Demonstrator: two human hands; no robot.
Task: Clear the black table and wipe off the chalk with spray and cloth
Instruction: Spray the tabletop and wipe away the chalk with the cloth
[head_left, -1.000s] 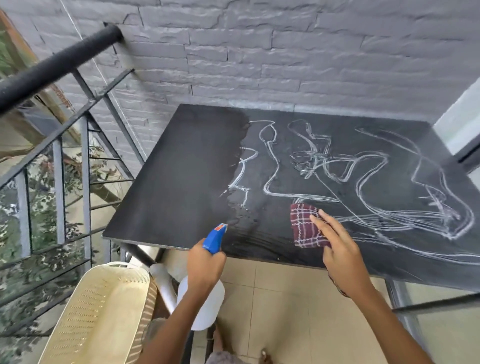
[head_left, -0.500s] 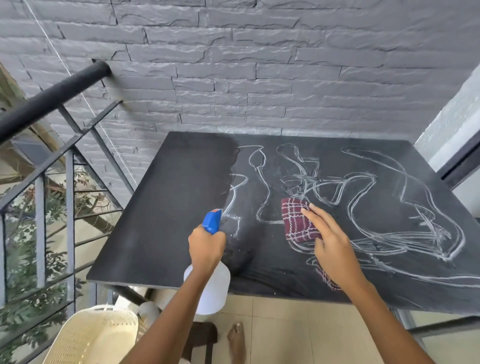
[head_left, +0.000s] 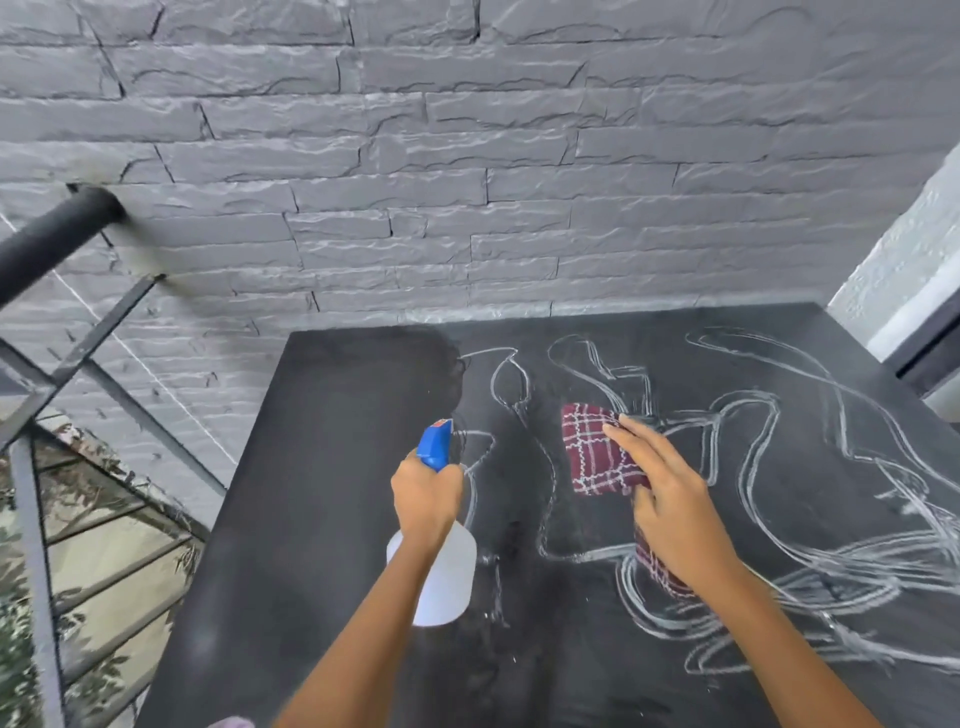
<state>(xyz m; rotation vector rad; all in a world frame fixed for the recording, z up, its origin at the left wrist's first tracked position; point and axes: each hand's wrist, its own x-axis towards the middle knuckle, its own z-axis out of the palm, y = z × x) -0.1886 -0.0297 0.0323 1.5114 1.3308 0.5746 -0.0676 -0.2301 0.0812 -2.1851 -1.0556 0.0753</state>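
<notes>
Black and matte, one table (head_left: 322, 519) fills the lower view, its left part bare and its right part covered in white chalk lines (head_left: 810, 467). Nearest, two bare forearms reach in. One left hand (head_left: 423, 499) is wrapped tight around the neck of one spray bottle (head_left: 447, 577), white-bodied with a blue nozzle pointing away, held over the table. One right hand (head_left: 670, 499) presses flat, fingers spread, on one maroon checked cloth (head_left: 592, 452) lying on the chalk. Beyond stands a grey brick wall (head_left: 467, 156); a black railing (head_left: 47, 244) runs at left.
</notes>
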